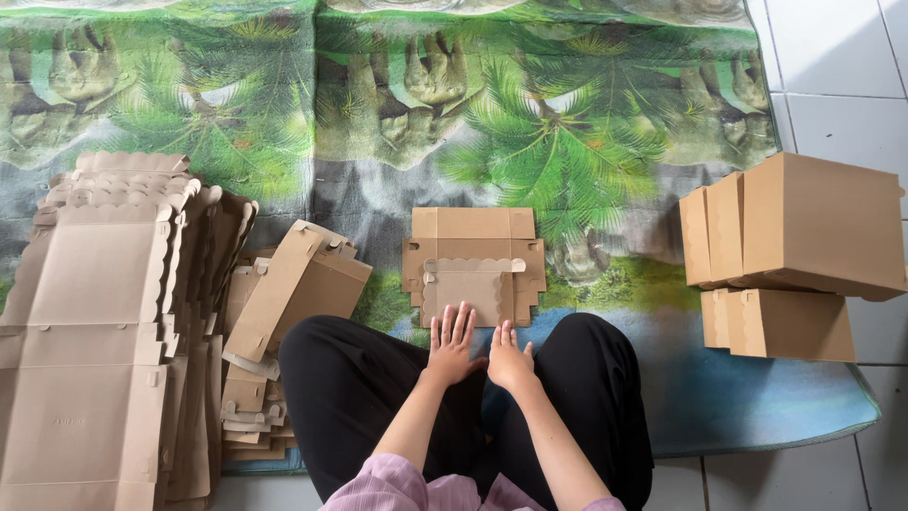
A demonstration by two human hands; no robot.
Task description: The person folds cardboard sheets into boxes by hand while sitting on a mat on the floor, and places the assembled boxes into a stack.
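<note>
- Nearest the camera: a person sits cross-legged on the floor in black trousers and lilac sleeves, both forearms reaching forward between the knees.
- Left hand: flat, fingers spread and extended, palm down; the fingertips press on the near edge of the partly folded box blank. The grip is wide and closed on nothing.
- Right hand: likewise flat and palm down, just beside the left hand, fingertips at the near edge of the same blank; grip wide, holding nothing.
- The box blank lies on the printed mat directly ahead of the knees, centre of the scene, with a scalloped flap already turned in over its near half.
- Step in hand, as judged: flattening or creasing the near fold. The next move would seem to call for raising the side panels and locking their tabs, which needs both hands to shift out to the blank's edges.
- Near left: a tall stack of flat blanks with scalloped edges, and beside it a looser pile of half-folded pieces touching the left knee.
- Right, well apart from the hands: finished cardboard boxes, stacked in two tiers at the mat's edge.
- Far: the mat's palm-tree print; white floor tiles at far right.
</note>
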